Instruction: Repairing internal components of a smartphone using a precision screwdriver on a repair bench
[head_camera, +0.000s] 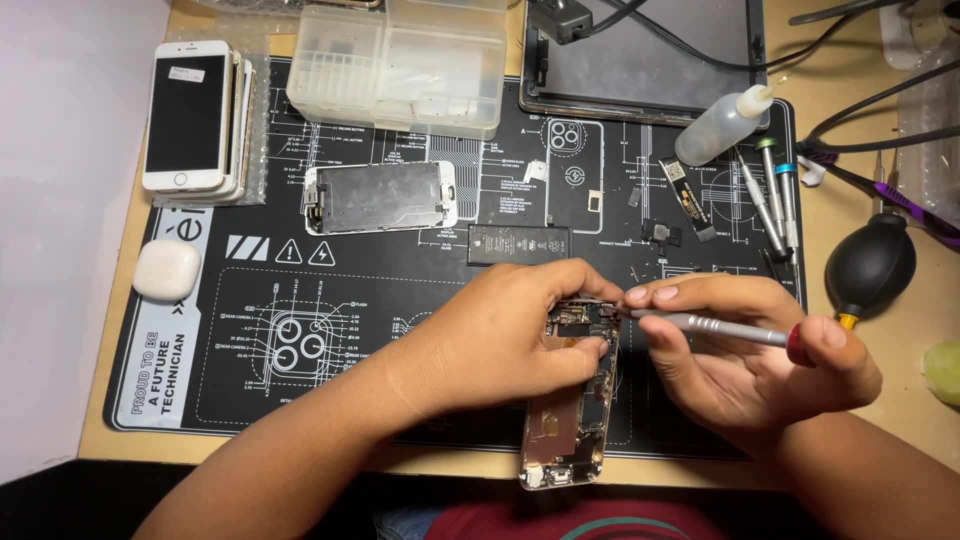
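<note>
screwdriver (715, 329) tip hidden by fingers (655, 294); tablet (640, 60) cut off

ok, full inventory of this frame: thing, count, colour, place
opened phone body: 1, gold frame, front centre, under the hands
screwdriver: 1, silver with red cap, tip at the phone's top
work mat: 1, black with white diagrams, on the desk
battery: 1, black, mat centre
screen assembly: 1, silver back, mat upper left
stacked phones: several, white and gold, far left
earbud case: 1, white, left edge of the mat
parts box: 1, clear, top
squeeze bottle: 1, clear, upper right
spare screwdrivers: 3, silver, right of mat
air blower: 1, black, right
left hand: holds the phone body
right hand: grips the screwdriver
</note>
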